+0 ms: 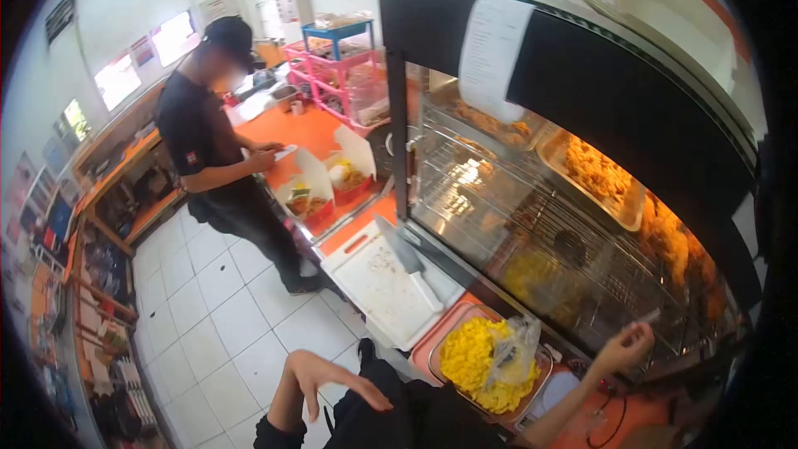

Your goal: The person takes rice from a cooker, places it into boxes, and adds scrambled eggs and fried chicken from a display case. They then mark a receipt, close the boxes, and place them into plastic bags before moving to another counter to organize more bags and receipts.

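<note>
My left hand (332, 378) is raised in front of my body, fingers stretched out and holding nothing. My right hand (625, 351) is at the lower front edge of the glass food warmer (532, 224), fingers closed. A small pale, see-through piece (651, 316) shows at its fingertips; I cannot make out what it is. Between my hands is a metal tray (544, 359) of chopped yellow food (474, 353), with a clear plastic bag (515, 349) lying over part of it. Left of the tray, a knife with a white handle (426, 291) rests on a white cutting board (366, 278).
Inside the warmer are wire racks and a tray of fried food (594, 170). A paper list (492, 54) hangs on its front. A co-worker (220, 133) stands at the orange counter (295, 129) by two open food boxes (309, 199). Shelves (108, 299) line the left.
</note>
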Motion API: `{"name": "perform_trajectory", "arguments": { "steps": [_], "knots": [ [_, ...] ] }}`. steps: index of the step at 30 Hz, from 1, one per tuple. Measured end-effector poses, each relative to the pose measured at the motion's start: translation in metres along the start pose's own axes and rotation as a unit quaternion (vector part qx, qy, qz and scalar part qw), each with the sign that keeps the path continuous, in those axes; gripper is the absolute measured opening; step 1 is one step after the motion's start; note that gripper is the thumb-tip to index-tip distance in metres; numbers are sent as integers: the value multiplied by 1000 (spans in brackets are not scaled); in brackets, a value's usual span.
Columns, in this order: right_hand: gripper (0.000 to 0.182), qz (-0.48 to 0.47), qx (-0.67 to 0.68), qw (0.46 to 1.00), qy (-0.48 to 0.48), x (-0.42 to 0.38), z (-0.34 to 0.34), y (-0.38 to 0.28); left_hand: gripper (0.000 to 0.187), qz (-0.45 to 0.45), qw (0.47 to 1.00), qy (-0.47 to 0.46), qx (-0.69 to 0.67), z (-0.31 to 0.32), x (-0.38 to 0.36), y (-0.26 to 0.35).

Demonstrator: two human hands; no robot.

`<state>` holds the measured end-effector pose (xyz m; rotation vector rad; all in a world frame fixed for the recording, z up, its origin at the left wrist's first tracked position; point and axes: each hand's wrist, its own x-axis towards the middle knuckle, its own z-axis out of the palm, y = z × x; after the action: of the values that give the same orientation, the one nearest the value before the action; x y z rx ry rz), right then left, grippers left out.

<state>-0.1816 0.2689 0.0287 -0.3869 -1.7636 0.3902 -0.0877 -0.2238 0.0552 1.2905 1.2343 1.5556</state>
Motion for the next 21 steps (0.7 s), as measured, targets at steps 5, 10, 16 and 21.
{"name": "perform_trajectory", "arguments": {
  "steps": [5,10,16,21],
  "knots": [
    [14,-40,-141,987,68,21,-30,82,22,-24,994,91,55,0,24,-19],
    [20,22,-192,978,80,39,-58,109,15,-101,989,91,58,-25,93,-61],
    [22,14,-272,959,76,53,-87,114,22,-156,964,179,119,-40,80,-94],
    [24,-1,-323,944,60,60,-99,104,20,-230,914,264,205,-62,40,-70]
  ]
}}
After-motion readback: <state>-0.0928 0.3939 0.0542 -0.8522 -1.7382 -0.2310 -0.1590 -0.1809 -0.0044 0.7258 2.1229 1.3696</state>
